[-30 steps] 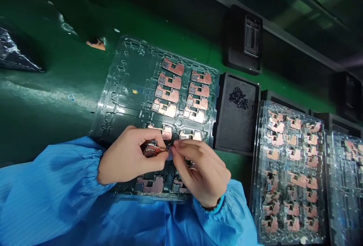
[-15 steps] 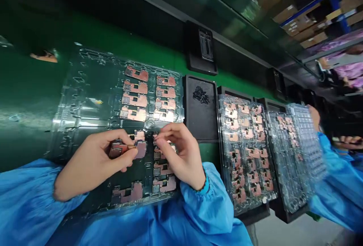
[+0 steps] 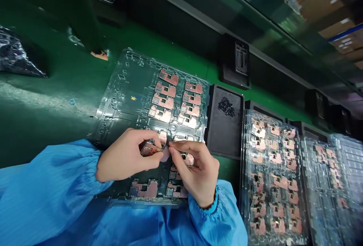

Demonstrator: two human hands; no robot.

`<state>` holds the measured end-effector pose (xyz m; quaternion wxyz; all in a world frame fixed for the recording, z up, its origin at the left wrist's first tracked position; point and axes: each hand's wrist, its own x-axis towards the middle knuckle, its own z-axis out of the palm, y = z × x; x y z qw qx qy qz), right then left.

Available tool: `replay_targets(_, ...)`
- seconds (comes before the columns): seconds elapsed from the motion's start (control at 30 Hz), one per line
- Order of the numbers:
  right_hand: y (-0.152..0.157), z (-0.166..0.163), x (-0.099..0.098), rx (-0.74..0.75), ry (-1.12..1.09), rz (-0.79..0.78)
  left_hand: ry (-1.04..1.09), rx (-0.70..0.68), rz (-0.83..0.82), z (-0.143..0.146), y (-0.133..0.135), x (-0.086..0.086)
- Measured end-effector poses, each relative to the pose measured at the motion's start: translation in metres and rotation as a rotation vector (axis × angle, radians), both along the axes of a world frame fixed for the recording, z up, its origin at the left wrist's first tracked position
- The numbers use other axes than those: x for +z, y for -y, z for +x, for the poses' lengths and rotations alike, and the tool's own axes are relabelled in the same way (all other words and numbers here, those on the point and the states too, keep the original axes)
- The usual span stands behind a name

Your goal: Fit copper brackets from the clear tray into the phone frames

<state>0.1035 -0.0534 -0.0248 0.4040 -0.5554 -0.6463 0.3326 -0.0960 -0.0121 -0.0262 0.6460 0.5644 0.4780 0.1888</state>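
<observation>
Nearest the viewer, a blue garment (image 3: pixel 136 223) with gathered cuffs covers the person's lap and forearms. A teal band (image 3: pixel 211 208) shows at the right wrist.

The left hand (image 3: pixel 130 153) is clamped on a circuit board (image 3: pixel 148 148), gripped between thumb and curled forefinger. The held board is above the transparent tray (image 3: pixel 129 78), in front of the person, with its grey end (image 3: pixel 165 156) projecting toward the right hand (image 3: pixel 195 168). The right thumb and forefinger are brought close together at that projecting end; whether they pinch the board or a small part cannot be told, the tips being too small in view.

Below the hands, a copper-faced board (image 3: pixel 150 188) lies in the near row of the tray. Past the hands, two columns of four boards each are seated flat, one column headed by the upper board (image 3: pixel 171 78). A small yellow piece (image 3: pixel 133 98) shows on the tray's left part.

Right of the tray, just beside it, a black tray (image 3: pixel 224 136) holds a heap of small black pieces (image 3: pixel 226 107). Further right stands a second transparent tray (image 3: pixel 246 185) bearing more boards. Beyond, a black box (image 3: pixel 227 61) stands on the green work surface (image 3: pixel 184 58); cardboard boxes (image 3: pixel 323 6) appear farthest off.
</observation>
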Motion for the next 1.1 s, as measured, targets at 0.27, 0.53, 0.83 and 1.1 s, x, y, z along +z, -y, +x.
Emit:
replay_targets(0.27,0.002,-0.004,-0.001,-0.027,-0.095,-0.115,-0.061,-0.008,0.242,0.001,0.0,-0.001)
replay_targets(0.53,-0.005,-0.003,0.005,0.063,-0.31,-0.371,-0.028,-0.064,0.223,0.0,0.002,-0.002)
replay_targets(0.83,-0.012,0.005,0.016,0.096,-0.581,-0.541,0.193,-0.043,-0.274,-0.005,0.0,-0.002)
replay_targets(1.1,-0.009,0.002,0.014,0.044,-0.47,-0.476,0.19,-0.06,-0.266,-0.004,0.0,-0.001)
